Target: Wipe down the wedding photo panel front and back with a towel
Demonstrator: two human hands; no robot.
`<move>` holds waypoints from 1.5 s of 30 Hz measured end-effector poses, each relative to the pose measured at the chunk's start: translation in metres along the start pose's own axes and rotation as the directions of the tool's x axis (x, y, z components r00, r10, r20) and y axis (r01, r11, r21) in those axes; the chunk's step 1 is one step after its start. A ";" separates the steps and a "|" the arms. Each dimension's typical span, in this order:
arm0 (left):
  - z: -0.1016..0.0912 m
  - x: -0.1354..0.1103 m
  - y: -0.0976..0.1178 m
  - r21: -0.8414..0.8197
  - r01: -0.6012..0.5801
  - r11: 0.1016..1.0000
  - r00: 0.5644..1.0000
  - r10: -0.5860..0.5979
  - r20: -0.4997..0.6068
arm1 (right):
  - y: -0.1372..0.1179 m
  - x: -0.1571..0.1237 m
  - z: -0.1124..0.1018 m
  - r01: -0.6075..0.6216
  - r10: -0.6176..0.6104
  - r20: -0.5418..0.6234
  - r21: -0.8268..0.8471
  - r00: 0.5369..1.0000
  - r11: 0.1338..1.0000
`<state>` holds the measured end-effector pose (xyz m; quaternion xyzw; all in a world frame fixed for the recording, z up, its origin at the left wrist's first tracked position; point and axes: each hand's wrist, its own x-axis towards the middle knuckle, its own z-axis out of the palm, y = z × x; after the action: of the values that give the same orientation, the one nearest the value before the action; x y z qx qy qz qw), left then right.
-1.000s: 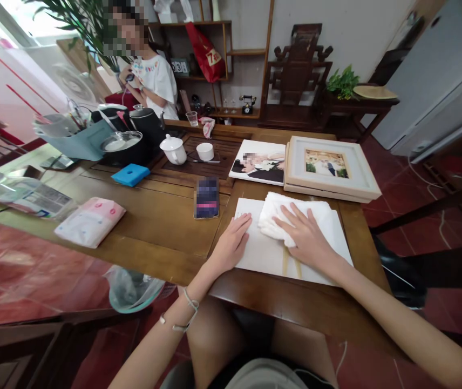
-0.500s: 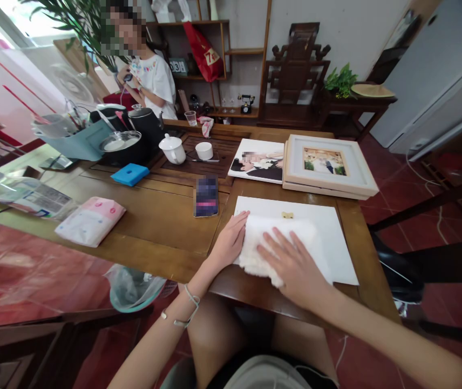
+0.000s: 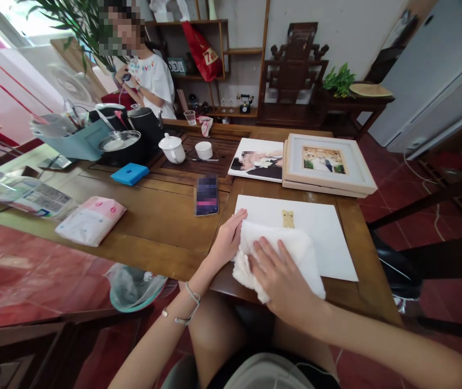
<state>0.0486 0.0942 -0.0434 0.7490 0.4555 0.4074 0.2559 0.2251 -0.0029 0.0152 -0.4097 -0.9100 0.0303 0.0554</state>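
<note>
A white flat panel (image 3: 332, 243) lies on the wooden table in front of me, with a small gold-coloured plate (image 3: 287, 219) near the middle of its upper part. My left hand (image 3: 231, 235) rests along the panel's left edge, fingers stretched out, holding nothing. Under my right hand (image 3: 277, 275) is a white fluffy cloth (image 3: 299, 243), pressed against the panel's lower left part by the flat, slightly spread fingers. The cloth hangs partly over the panel's near edge and hides that corner.
Beyond the panel lie a photo print (image 3: 257, 159) and stacked picture frames (image 3: 330, 162). A phone (image 3: 206, 195), a tissue pack (image 3: 91, 221), a blue sponge-like block (image 3: 129, 174) and a lidded white cup (image 3: 172, 148) are leftward. A person (image 3: 152, 81) stands behind the table.
My right hand and the cloth have moved towards me and slightly left, baring more of the gold-coloured plate. My left hand stays at the panel's left edge.
</note>
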 end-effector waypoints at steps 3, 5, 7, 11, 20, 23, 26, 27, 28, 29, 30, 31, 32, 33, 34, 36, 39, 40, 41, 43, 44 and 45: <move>0.002 0.000 -0.001 0.034 -0.044 0.998 0.999 0.044 0.003 | 0.040 -0.003 -0.011 -0.054 0.049 0.041 0.105 0.998 0.993; 0.003 0.000 -0.002 0.045 -0.063 0.997 0.998 0.063 0.006 | 0.069 0.006 -0.015 -0.133 0.130 0.025 0.135 0.991 0.982; 0.004 -0.001 -0.002 0.043 -0.068 0.997 0.998 0.068 0.012 | 0.092 0.021 -0.017 -0.198 0.201 0.000 0.164 0.980 0.966; 0.005 -0.001 -0.002 0.038 -0.065 0.997 0.998 0.064 0.019 | 0.103 0.070 -0.016 -0.257 0.262 -0.015 0.162 0.965 0.953; -0.001 0.001 0.005 0.068 -0.047 0.997 0.998 0.045 0.035 | 0.080 0.119 0.000 -0.062 0.065 -0.032 0.099 0.997 0.993; 0.002 0.000 0.003 0.042 -0.053 0.998 0.999 0.052 0.016 | 0.099 0.091 0.000 -0.102 0.106 -0.040 0.090 0.994 0.991; 0.005 0.000 0.000 0.020 -0.051 0.999 0.998 0.051 0.028 | 0.121 0.056 0.000 -0.170 0.174 -0.059 0.073 0.983 0.983; 0.006 -0.001 -0.001 0.014 -0.051 0.999 0.998 0.051 0.029 | 0.129 0.045 0.001 -0.184 0.188 -0.069 0.065 0.980 0.981; 0.006 -0.001 -0.002 0.010 -0.050 0.999 0.998 0.050 0.030 | 0.135 0.033 0.002 -0.197 0.202 -0.086 0.057 0.976 0.979; 0.007 -0.001 -0.002 0.009 -0.049 0.999 0.998 0.049 0.029 | 0.142 0.022 0.003 -0.210 0.215 -0.107 0.050 0.971 0.976; 0.007 -0.001 -0.002 0.009 -0.047 0.999 0.999 0.047 0.026 | 0.148 0.012 0.004 -0.224 0.229 -0.131 0.046 0.965 0.973; 0.007 -0.001 -0.002 0.009 -0.046 0.999 0.999 0.046 0.022 | 0.153 0.002 0.006 -0.241 0.244 -0.156 0.044 0.957 0.970; 0.008 -0.001 -0.002 0.009 -0.046 0.999 0.999 0.046 0.020 | 0.157 -0.008 0.007 -0.260 0.263 -0.182 0.042 0.947 0.965; 0.008 -0.001 -0.002 0.009 -0.047 0.999 0.999 0.047 0.018 | 0.159 -0.016 0.009 -0.281 0.283 -0.208 0.042 0.936 0.959; 0.008 -0.001 -0.001 0.008 -0.048 0.999 0.999 0.048 0.016 | 0.159 -0.025 0.010 -0.296 0.298 -0.235 0.043 0.925 0.954; 0.008 -0.001 -0.001 0.011 -0.046 0.999 0.999 0.045 0.017 | 0.150 -0.040 0.011 -0.284 0.287 -0.269 0.049 0.919 0.957; 0.006 0.000 0.001 0.020 -0.036 0.999 0.999 0.035 0.029 | 0.118 -0.063 0.010 -0.134 0.151 -0.251 0.083 0.956 0.987; 0.006 0.000 0.001 0.021 -0.034 0.999 0.999 0.033 0.032 | 0.105 -0.070 0.008 -0.067 0.089 -0.231 0.101 0.969 0.993; 0.006 0.001 0.001 0.021 -0.033 0.999 0.999 0.032 0.034 | 0.094 -0.077 0.007 -0.004 0.029 -0.211 0.117 0.977 0.993; 0.005 0.001 0.002 0.018 -0.034 0.999 0.999 0.033 0.038 | 0.077 -0.087 0.002 0.089 -0.063 -0.177 0.140 0.982 0.986; 0.005 0.001 0.002 0.017 -0.036 0.999 0.999 0.035 0.041 | 0.074 -0.090 0.000 0.113 -0.090 -0.158 0.149 0.983 0.982; 0.005 0.001 0.001 0.015 -0.037 0.999 0.998 0.037 0.045 | 0.075 -0.091 -0.003 0.118 -0.097 -0.136 0.160 0.986 0.980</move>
<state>0.0537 0.0945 -0.0447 0.7682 0.4391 0.3916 0.2523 0.3408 -0.0212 0.0035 -0.3547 -0.9197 0.0774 0.1493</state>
